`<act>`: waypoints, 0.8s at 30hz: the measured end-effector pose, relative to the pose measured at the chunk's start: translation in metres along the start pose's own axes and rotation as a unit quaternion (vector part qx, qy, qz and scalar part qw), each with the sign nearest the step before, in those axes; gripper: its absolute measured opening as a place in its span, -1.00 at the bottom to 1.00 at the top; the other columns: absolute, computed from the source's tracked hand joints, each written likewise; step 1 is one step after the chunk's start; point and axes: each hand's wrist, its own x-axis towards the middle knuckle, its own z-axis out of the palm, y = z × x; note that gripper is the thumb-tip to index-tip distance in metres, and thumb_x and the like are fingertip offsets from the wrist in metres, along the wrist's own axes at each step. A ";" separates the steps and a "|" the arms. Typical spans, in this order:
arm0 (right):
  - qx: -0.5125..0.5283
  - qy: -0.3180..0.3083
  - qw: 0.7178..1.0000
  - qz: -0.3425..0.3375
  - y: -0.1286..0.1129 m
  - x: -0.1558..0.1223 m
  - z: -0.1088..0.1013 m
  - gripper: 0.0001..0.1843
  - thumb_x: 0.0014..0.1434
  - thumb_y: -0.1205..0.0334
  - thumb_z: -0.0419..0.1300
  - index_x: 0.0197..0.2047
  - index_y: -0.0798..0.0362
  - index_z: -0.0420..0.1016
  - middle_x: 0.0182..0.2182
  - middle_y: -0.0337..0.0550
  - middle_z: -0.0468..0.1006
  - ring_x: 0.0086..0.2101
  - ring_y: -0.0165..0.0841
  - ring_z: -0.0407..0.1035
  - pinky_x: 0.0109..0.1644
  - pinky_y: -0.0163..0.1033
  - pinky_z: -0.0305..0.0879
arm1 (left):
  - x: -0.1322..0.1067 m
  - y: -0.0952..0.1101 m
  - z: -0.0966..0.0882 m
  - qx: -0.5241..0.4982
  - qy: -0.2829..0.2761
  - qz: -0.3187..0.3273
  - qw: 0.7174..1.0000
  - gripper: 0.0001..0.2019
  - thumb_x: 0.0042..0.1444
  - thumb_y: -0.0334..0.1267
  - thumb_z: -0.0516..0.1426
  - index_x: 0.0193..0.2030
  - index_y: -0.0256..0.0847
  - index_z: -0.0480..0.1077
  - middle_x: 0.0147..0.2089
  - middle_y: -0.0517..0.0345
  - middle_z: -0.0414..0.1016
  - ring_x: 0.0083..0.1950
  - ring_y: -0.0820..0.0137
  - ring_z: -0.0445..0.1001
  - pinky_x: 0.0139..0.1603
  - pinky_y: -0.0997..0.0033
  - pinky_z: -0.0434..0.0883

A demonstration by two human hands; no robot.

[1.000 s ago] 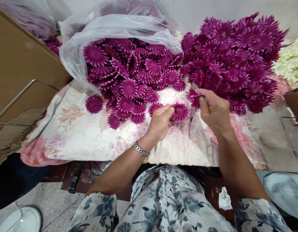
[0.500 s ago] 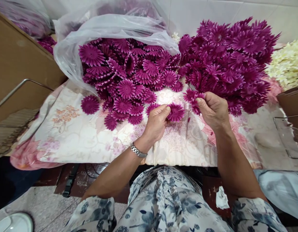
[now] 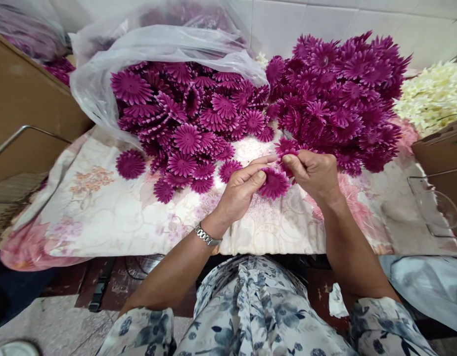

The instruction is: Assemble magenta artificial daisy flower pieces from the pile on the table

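Observation:
My left hand (image 3: pixel 240 190) pinches a purple artificial flower head (image 3: pixel 275 183) by its edge between thumb and finger, its index finger stretched toward the right. Close beside it, my right hand (image 3: pixel 314 173) is closed on purple artificial flowers (image 3: pixel 288 146); part of them is hidden behind its fingers. Left of my hands lies a heap of loose purple flower heads (image 3: pixel 186 139), spilling from a clear plastic bag (image 3: pixel 98 89). Beyond my right hand rises a dense pile of purple flowers (image 3: pixel 343 94).
A floral cloth (image 3: pixel 139 222) covers the table. One flower head (image 3: pixel 130 164) lies apart at the left. Cardboard boxes (image 3: pixel 31 94) stand at the left side and at the right edge, where pale yellow flowers (image 3: pixel 432 99) are heaped. A tiled wall (image 3: pixel 280 24) is behind.
My hands have come closer together, the right moving left with its flowers. My left index finger has extended, and the held flower head sits slightly lower. The whole view has shifted a little.

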 end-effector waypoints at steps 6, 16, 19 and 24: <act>0.019 -0.045 0.996 -0.073 -0.008 -0.003 0.002 -0.37 0.29 -0.14 -0.11 -0.70 0.05 0.02 -0.77 -0.32 0.05 -0.68 -0.54 -0.06 -0.54 -0.30 -0.15 | 0.005 -0.010 -0.005 0.039 0.066 -0.008 0.997 -0.70 -0.11 -0.06 0.33 -0.54 -0.27 0.45 -0.54 0.24 0.36 -0.46 0.54 0.27 -0.37 0.52 0.24; -0.148 0.187 0.971 0.032 0.031 0.009 -0.032 -0.56 0.28 -0.05 0.00 -0.28 0.06 0.58 -0.36 0.01 0.56 -0.30 -0.25 0.40 -0.20 -0.10 0.27 | 0.007 -0.011 -0.005 0.051 0.098 0.001 0.994 -0.66 -0.15 -0.05 0.34 -0.60 -0.26 0.38 -0.60 0.29 0.22 -0.50 0.55 0.17 -0.42 0.53 0.18; 0.026 0.077 0.996 -0.027 0.012 0.006 -0.020 -0.65 0.27 0.00 0.05 -0.22 0.06 0.54 -0.37 -0.07 0.57 -0.37 -0.34 0.41 -0.30 -0.19 0.32 | 0.004 -0.015 -0.007 0.071 0.075 0.013 0.995 -0.71 -0.06 -0.08 0.30 -0.55 -0.25 0.42 -0.56 0.26 0.27 -0.45 0.53 0.22 -0.35 0.53 0.23; 0.202 -0.117 0.970 -0.069 -0.013 -0.001 0.000 -0.73 0.26 0.09 0.08 -0.24 0.07 0.52 -0.36 -0.18 0.59 -0.38 -0.45 0.43 -0.28 -0.31 0.34 | 0.003 -0.017 -0.010 0.087 0.045 0.032 0.995 -0.79 0.02 -0.10 0.26 -0.40 -0.22 0.53 -0.45 0.22 0.39 -0.37 0.50 0.29 -0.26 0.52 0.28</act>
